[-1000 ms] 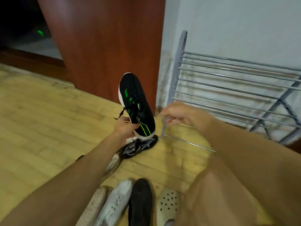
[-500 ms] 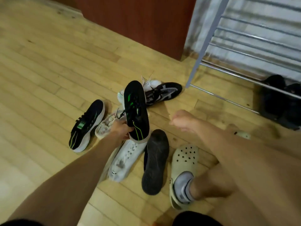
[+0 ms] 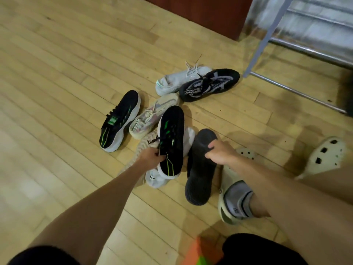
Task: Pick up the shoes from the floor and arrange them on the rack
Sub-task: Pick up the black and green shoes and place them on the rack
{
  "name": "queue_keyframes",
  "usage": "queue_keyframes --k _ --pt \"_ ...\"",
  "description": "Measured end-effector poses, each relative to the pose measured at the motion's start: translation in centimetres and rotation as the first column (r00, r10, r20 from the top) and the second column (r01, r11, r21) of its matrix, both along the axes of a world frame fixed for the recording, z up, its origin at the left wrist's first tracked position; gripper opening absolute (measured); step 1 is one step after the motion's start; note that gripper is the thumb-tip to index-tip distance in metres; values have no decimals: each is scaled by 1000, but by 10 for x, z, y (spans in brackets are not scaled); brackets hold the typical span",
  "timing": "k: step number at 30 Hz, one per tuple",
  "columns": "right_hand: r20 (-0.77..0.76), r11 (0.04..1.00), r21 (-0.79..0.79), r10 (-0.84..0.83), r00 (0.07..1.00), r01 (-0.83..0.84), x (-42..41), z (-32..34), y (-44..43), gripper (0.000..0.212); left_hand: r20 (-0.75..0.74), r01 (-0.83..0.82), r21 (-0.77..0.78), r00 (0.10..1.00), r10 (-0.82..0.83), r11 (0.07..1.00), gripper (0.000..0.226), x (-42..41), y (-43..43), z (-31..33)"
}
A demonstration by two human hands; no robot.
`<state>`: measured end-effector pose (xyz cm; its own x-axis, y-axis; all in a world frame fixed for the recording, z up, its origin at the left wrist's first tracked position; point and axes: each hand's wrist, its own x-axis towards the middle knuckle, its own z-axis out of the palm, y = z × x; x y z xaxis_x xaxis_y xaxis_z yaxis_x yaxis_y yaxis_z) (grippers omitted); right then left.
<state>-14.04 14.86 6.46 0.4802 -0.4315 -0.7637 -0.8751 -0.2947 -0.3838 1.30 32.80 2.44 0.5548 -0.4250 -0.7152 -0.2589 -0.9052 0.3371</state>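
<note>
My left hand [image 3: 150,157] grips a black sneaker with green marks [image 3: 171,140] by its side, held over the pile. Its mate [image 3: 120,120] lies on the floor to the left. My right hand [image 3: 219,153] is closed on the edge of a dark grey shoe [image 3: 200,175] that rests on the floor. A beige knit sneaker [image 3: 152,115], a white sneaker [image 3: 177,79] and a black-and-white sneaker [image 3: 210,84] lie beyond. Another white shoe [image 3: 156,179] sits under the held sneaker. The metal rack [image 3: 267,35] stands at the upper right.
My feet wear cream clogs [image 3: 233,205], one at the lower right and one [image 3: 328,153] at the far right. A red-brown cabinet [image 3: 206,14] stands against the wall behind the pile. Wooden floor [image 3: 57,73] stretches to the left.
My right hand has come down from the air and closed on the dark grey shoe. The view has dropped toward the pile; my left hand still holds the black-and-green sneaker.
</note>
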Motion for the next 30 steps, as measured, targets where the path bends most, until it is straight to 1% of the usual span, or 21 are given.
queue_keyframes --k 1,2,3,5,7,8,10,12,14,16,18,19,21,22,23,24,25,27,28,30 --pt "12 1000 11 11 1000 -11 0 1 2 50 21 22 7 1000 -23 1000 39 5 0 1" --pt "28 999 24 25 999 -26 1 2 3 51 49 12 6 999 -13 1000 46 12 0 3" --pt "38 998 42 34 999 -35 4 3 6 51 84 -22 -22 996 24 1000 48 18 1 4" --pt "47 997 60 40 998 -42 11 4 13 51 112 -117 -106 985 129 987 36 33 5 4" --pt "61 997 55 49 997 -52 21 2 20 47 155 -127 -115 977 144 985 24 49 12 2" --pt "70 997 54 52 996 -56 25 -1 24 43 192 -142 -107 968 160 984 23 57 17 1" --pt "77 997 58 51 996 -55 33 -6 31 39 281 -210 -85 933 226 974 29 71 27 -3" --pt "76 996 74 37 996 -43 39 -12 38 43 374 -309 -34 878 298 951 33 80 37 -6" --pt "79 995 96 15 997 -23 43 -18 44 44 399 -432 -51 818 415 901 34 84 44 -10" --pt "83 993 114 -10 996 1 45 -24 48 42 365 -594 -115 720 590 796 44 87 48 -12" --pt "80 991 130 -18 997 8 46 -26 52 45 288 -749 -155 589 755 644 54 94 53 -16" --pt "73 990 139 -17 997 7 46 -25 52 48 241 -797 -156 542 805 584 53 97 55 -19" --pt "75 987 160 -20 997 7 44 -25 53 48 35 -834 -210 515 857 510 46 98 52 -21" --pt "82 987 162 -21 996 7 43 -25 52 46 -41 -836 -258 511 859 485 44 95 46 -16" --pt "83 987 161 -22 996 8 42 -24 51 43 -17 -824 -273 520 854 496 44 95 47 -13" --pt "88 987 160 -22 996 7 41 -23 49 41 -69 -876 -285 423 904 388 44 100 50 -18" --pt "86 987 160 -25 996 10 40 -21 48 41 -103 -924 -263 312 944 277 42 105 56 -26" --pt "94 987 160 -33 995 18 38 -14 43 41 -235 -976 -217 33 971 -19 24 108 56 -20" --pt "102 987 158 -40 994 24 38 -9 41 40 -273 -974 -209 -27 962 -87 18 107 55 -14" --pt "115 989 142 -56 992 39 37 1 39 40 -301 -971 -222 -23 953 -93 21 103 54 -2"
